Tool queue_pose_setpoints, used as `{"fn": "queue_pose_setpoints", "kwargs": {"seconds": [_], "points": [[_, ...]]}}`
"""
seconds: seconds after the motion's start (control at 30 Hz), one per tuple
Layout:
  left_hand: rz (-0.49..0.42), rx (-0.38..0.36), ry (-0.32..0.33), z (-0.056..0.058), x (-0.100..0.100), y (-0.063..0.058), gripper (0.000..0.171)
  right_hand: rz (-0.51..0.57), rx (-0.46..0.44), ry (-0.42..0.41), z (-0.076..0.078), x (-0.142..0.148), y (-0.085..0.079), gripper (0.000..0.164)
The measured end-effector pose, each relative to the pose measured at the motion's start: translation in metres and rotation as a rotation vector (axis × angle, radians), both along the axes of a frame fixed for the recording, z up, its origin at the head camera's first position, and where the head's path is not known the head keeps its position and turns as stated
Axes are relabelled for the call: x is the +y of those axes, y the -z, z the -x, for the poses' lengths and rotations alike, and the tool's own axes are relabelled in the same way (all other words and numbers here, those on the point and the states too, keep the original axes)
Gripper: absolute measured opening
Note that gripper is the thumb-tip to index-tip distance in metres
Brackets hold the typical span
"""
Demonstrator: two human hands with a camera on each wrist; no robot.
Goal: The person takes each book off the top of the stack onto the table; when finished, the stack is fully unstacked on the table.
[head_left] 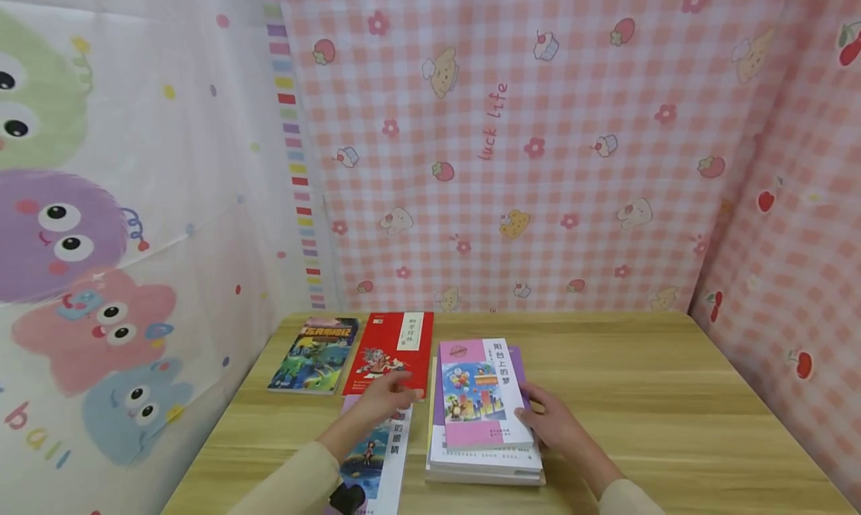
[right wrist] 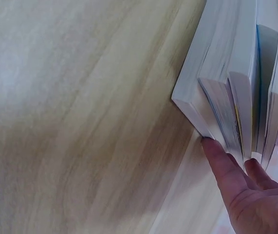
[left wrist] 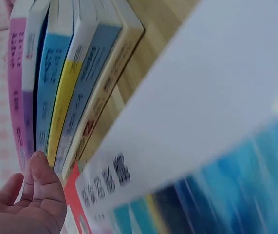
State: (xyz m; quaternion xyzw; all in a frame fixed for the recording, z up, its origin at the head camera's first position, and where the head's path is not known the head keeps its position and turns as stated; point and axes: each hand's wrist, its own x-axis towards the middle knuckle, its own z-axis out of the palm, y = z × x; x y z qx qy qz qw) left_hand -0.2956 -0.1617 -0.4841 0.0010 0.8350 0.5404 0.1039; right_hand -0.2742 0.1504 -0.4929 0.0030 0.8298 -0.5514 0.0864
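Observation:
A stack of several books [head_left: 479,455] lies on the table, a pink-and-white book [head_left: 474,403] slightly askew on top. My right hand [head_left: 558,425] is at the stack's right side; its extended fingers [right wrist: 221,165] touch the page edges and the thumb is by the top book. To the left, my left hand [head_left: 377,410] hovers with loosely bent fingers over a blue-pictured book [head_left: 366,463], holding nothing. In the left wrist view its fingertips are near the stack's coloured spines [left wrist: 61,97]; whether they touch is unclear.
A red book [head_left: 383,350] lies flat at the back, beside a green-blue illustrated book [head_left: 312,358] at the table's back left. The wooden table [head_left: 646,395] is enclosed by a pink checked curtain [head_left: 572,179] behind and a white cartoon-print sheet [head_left: 202,201] at the left.

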Motion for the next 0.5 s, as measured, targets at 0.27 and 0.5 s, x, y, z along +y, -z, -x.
{"fn": "queue_pose_setpoints", "kwargs": {"seconds": [0.27, 0.5], "points": [[-0.1, -0.066, -0.031, 0.006, 0.036, 0.007, 0.069, -0.038, 0.031, -0.006, -0.004, 0.0, 0.004, 0.054], [-0.082, -0.081, -0.034, 0.006, 0.042, 0.013, 0.067, -0.078, 0.129, -0.035, -0.008, -0.001, 0.001, 0.047]]}}
